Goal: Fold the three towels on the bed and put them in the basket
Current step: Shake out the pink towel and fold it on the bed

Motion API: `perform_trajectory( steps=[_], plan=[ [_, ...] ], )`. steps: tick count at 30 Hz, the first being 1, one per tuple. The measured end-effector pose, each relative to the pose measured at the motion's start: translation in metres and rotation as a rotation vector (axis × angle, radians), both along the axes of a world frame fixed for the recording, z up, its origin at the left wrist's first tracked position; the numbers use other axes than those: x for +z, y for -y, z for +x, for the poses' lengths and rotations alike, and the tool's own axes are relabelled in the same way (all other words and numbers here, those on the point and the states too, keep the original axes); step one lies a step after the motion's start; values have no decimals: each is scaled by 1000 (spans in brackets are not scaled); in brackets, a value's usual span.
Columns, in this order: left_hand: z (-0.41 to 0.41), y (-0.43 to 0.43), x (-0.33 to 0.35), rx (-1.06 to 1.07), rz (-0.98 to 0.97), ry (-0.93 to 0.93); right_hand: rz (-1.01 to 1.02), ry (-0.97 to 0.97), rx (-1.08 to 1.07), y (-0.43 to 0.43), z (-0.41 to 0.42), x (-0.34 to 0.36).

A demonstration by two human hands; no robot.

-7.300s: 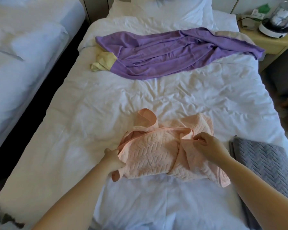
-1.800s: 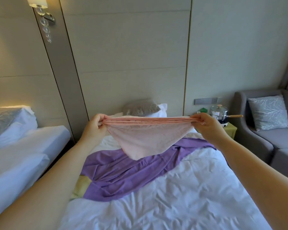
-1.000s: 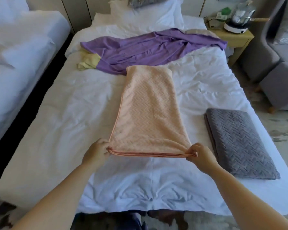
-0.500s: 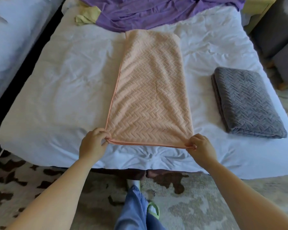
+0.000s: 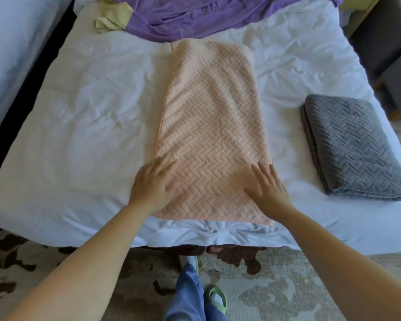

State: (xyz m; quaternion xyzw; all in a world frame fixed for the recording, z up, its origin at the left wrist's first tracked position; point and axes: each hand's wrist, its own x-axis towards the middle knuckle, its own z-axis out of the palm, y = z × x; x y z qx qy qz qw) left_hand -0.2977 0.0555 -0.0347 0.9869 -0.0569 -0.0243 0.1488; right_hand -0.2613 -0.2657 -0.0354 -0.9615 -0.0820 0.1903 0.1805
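Hands (image 5: 153,181) (image 5: 267,189) off corners, flat on towel (image 5: 211,107) (peach, ctr)

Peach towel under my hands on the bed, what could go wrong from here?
1. The peach towel's near end, under the flat left hand and right hand, lies close to the bed's foot edge; pulling could drop it onto the floor.
2. Its far end reaches the purple towel, so folding may drag that along.
3. The folded grey towel sits near the bed's right edge and might slide off.
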Motion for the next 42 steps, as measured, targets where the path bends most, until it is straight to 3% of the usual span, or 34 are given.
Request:
perform_trajectory(
  steps=[2,4,7,14,17,20,23,30,35,39,42],
  plan=[
    [8,4,-16,-16,63,-162,-21,-140,-12,-8,7,-12],
    [3,-3,-31,-3,61,-271,-68,-157,-57,-4,7,-17],
    [16,-21,-24,24,-55,-190,-93,-7,-172,7,23,-4],
    [141,-27,1,129,-157,-137,42,26,-305,-20,139,15],
    [189,-28,-11,45,-30,-290,34,-7,-188,-30,174,3],
    [214,-35,-25,-21,102,-397,-123,-86,-94,-28,192,-12],
    [231,-49,-30,61,46,-270,-233,-18,-215,-14,209,-16],
    [337,-58,-19,469,-379,-162,93,46,-357,-13,326,-8],
    [436,-60,-20,610,-487,-203,156,111,-374,-33,434,-6],
    [500,-60,-19,554,-326,-135,362,14,-412,-51,502,0],
    [534,-59,-20,320,-149,-95,319,-59,-254,-61,534,6]
  ],
)
